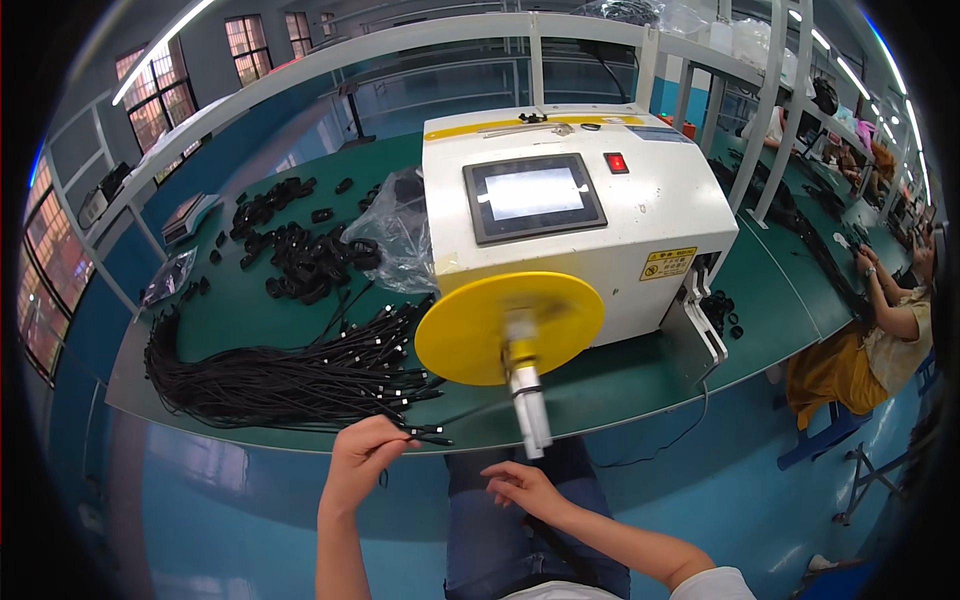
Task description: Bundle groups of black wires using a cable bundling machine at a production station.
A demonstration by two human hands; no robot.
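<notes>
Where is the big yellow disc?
In the head view, the yellow disc sits mid-picture on the front of the white machine, above the right hand.

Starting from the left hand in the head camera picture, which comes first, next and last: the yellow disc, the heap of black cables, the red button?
From the left hand:
1. Heap of black cables, just above, on the left.
2. Yellow disc, up to the right.
3. Red button, far up on the white machine.
</notes>
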